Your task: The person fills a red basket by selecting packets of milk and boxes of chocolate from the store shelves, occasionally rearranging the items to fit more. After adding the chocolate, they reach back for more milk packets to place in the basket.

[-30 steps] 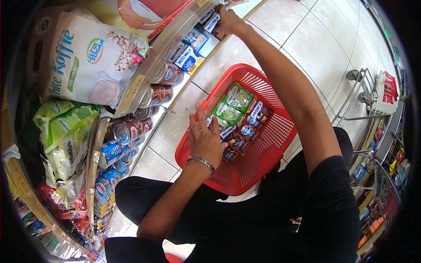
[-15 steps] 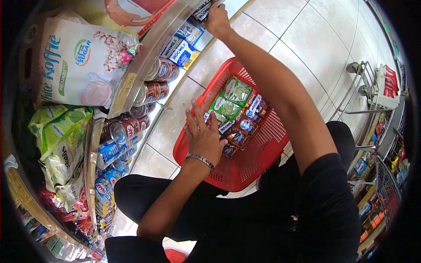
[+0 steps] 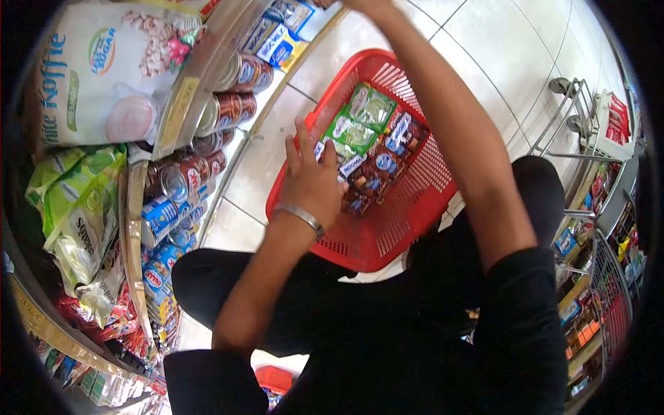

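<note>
My left hand (image 3: pixel 309 181), a bracelet at its wrist, lies with fingers spread over the left rim of a red plastic basket (image 3: pixel 373 250). Its fingertips are beside the packs inside. Green sachet packs (image 3: pixel 371 107) lie in the basket, with brown Indomilk sachet packs (image 3: pixel 386 163) alongside them. My right arm stretches across the basket to the shelf's far end. There my right hand (image 3: pixel 364 4) is mostly cut off by the top edge, so its fingers and anything in them are hidden. Blue and yellow Indomilk packs (image 3: pixel 281 47) sit on the shelf near it.
Shelves on the left hold cans (image 3: pixel 245 72), a large white Koffie bag (image 3: pixel 104 83) and green bags (image 3: pixel 79 187). Pale floor tiles (image 3: pixel 477 69) surround the basket. A metal cart frame (image 3: pixel 570 117) and more stocked shelves stand at right.
The view has shifted, so the shelf and basket appear higher. My right hand, earlier visible at dark Indomilk packs, is now mostly out of frame. My left hand stays spread at the basket.
</note>
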`<action>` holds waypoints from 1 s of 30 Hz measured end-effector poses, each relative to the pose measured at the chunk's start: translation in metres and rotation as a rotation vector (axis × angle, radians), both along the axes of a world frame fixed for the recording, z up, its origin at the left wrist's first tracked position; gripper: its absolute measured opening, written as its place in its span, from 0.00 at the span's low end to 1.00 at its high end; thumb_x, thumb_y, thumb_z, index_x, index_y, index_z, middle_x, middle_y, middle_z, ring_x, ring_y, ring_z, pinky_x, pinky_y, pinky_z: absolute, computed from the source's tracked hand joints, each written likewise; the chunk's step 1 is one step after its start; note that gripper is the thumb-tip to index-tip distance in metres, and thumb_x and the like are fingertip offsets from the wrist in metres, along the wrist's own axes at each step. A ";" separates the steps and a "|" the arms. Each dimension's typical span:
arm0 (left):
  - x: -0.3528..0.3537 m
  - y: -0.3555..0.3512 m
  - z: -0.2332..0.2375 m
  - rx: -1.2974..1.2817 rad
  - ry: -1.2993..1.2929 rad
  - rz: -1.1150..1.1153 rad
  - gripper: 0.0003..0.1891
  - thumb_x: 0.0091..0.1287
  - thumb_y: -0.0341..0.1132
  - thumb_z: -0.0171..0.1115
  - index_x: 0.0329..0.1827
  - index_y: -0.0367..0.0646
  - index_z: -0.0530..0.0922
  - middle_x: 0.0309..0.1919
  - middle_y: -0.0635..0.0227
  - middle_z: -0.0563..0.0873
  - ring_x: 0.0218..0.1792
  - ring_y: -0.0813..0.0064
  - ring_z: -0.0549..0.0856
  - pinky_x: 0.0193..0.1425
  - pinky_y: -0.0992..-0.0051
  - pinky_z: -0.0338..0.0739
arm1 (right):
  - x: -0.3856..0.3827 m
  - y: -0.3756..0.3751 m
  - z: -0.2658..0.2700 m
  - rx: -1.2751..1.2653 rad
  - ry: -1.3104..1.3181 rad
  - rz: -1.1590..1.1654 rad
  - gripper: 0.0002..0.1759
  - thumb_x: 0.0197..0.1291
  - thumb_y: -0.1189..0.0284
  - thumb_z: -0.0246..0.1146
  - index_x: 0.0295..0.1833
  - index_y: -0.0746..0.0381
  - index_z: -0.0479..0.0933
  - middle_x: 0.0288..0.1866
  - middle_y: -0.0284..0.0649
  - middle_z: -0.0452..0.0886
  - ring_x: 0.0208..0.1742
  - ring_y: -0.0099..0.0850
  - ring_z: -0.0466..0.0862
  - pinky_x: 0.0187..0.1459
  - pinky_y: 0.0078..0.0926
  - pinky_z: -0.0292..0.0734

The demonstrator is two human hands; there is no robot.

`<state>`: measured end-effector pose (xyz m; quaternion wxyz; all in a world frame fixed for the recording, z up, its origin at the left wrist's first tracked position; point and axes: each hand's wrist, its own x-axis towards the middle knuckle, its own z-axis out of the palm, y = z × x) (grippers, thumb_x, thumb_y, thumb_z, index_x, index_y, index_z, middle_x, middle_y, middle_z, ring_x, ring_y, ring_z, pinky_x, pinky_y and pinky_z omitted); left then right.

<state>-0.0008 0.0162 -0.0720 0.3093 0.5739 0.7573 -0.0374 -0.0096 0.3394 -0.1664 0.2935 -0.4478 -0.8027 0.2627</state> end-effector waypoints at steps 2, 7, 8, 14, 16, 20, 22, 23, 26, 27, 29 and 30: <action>-0.024 0.009 0.001 -0.022 -0.110 -0.016 0.33 0.65 0.36 0.64 0.71 0.33 0.63 0.74 0.29 0.49 0.71 0.30 0.61 0.73 0.52 0.64 | 0.060 -0.025 0.075 -0.216 0.069 0.091 0.38 0.40 0.67 0.79 0.56 0.72 0.71 0.45 0.57 0.81 0.47 0.48 0.82 0.49 0.40 0.79; -0.057 0.039 0.028 -0.193 -0.199 0.001 0.17 0.70 0.31 0.56 0.60 0.35 0.71 0.57 0.39 0.77 0.58 0.44 0.78 0.64 0.55 0.72 | 0.138 -0.122 0.101 -0.844 -0.340 0.665 0.12 0.51 0.70 0.71 0.38 0.66 0.86 0.36 0.42 0.89 0.37 0.29 0.86 0.41 0.28 0.80; -0.060 0.037 0.023 -0.124 -0.179 -0.019 0.14 0.71 0.31 0.56 0.56 0.34 0.73 0.49 0.43 0.82 0.53 0.45 0.80 0.59 0.55 0.74 | 0.131 -0.138 0.070 -0.817 -0.467 0.744 0.13 0.49 0.68 0.71 0.39 0.64 0.87 0.33 0.39 0.88 0.34 0.26 0.85 0.40 0.29 0.80; -0.056 0.043 0.044 -0.023 -0.234 -0.003 0.15 0.71 0.33 0.54 0.56 0.32 0.73 0.47 0.41 0.83 0.51 0.45 0.82 0.57 0.55 0.74 | 0.099 -0.298 -0.099 -0.821 -0.527 0.323 0.29 0.43 0.68 0.77 0.52 0.66 0.78 0.50 0.50 0.81 0.53 0.44 0.82 0.50 0.40 0.80; -0.054 0.043 0.049 -0.044 -0.222 -0.012 0.16 0.71 0.34 0.53 0.56 0.33 0.73 0.47 0.41 0.83 0.52 0.44 0.81 0.58 0.54 0.74 | 0.094 -0.331 -0.084 -0.379 -0.575 0.050 0.33 0.45 0.68 0.76 0.57 0.64 0.73 0.54 0.46 0.75 0.59 0.44 0.76 0.56 0.46 0.73; -0.057 0.043 0.035 -0.136 -0.220 0.039 0.18 0.71 0.36 0.55 0.58 0.34 0.72 0.50 0.39 0.81 0.55 0.44 0.80 0.61 0.54 0.73 | 0.090 -0.323 -0.099 -0.343 -0.621 0.065 0.26 0.45 0.72 0.74 0.52 0.61 0.76 0.53 0.48 0.77 0.57 0.45 0.77 0.55 0.46 0.74; -0.054 0.048 0.036 -0.162 -0.196 0.052 0.18 0.70 0.35 0.56 0.58 0.33 0.71 0.52 0.40 0.80 0.56 0.43 0.80 0.61 0.53 0.74 | 0.091 -0.296 -0.111 -0.733 -0.497 0.204 0.20 0.42 0.71 0.74 0.44 0.63 0.82 0.44 0.52 0.84 0.47 0.48 0.85 0.47 0.44 0.80; -0.052 0.050 0.036 -0.193 -0.178 0.072 0.18 0.69 0.34 0.57 0.57 0.31 0.71 0.54 0.40 0.79 0.57 0.42 0.80 0.61 0.52 0.75 | 0.096 -0.279 -0.111 -0.729 -0.495 0.197 0.20 0.42 0.71 0.74 0.44 0.63 0.82 0.44 0.52 0.84 0.47 0.48 0.85 0.47 0.44 0.80; -0.053 0.052 0.014 -0.215 -0.180 0.089 0.23 0.69 0.33 0.57 0.63 0.33 0.66 0.60 0.38 0.75 0.60 0.41 0.78 0.64 0.52 0.74 | 0.105 -0.206 -0.019 -0.731 -0.623 0.675 0.22 0.40 0.67 0.77 0.44 0.62 0.85 0.36 0.51 0.86 0.41 0.48 0.87 0.42 0.42 0.82; -0.053 0.051 0.006 -0.225 -0.168 0.100 0.24 0.69 0.33 0.57 0.65 0.34 0.64 0.61 0.37 0.74 0.61 0.40 0.78 0.64 0.53 0.74 | 0.110 -0.187 0.000 -0.865 -0.569 0.623 0.22 0.41 0.69 0.78 0.44 0.63 0.84 0.39 0.50 0.87 0.43 0.44 0.87 0.43 0.39 0.81; -0.049 0.053 -0.003 -0.264 -0.181 0.118 0.28 0.69 0.33 0.57 0.69 0.34 0.60 0.61 0.35 0.74 0.61 0.40 0.77 0.64 0.53 0.74 | 0.125 -0.144 0.073 -0.859 -0.331 0.714 0.19 0.45 0.74 0.76 0.45 0.64 0.80 0.41 0.41 0.85 0.44 0.32 0.84 0.44 0.33 0.79; -0.049 0.054 -0.006 -0.307 -0.192 0.139 0.31 0.68 0.32 0.57 0.72 0.35 0.57 0.61 0.33 0.73 0.61 0.40 0.77 0.65 0.53 0.74 | 0.136 -0.122 0.080 -0.807 -0.182 0.778 0.18 0.49 0.78 0.72 0.47 0.64 0.79 0.41 0.37 0.82 0.45 0.31 0.83 0.45 0.30 0.79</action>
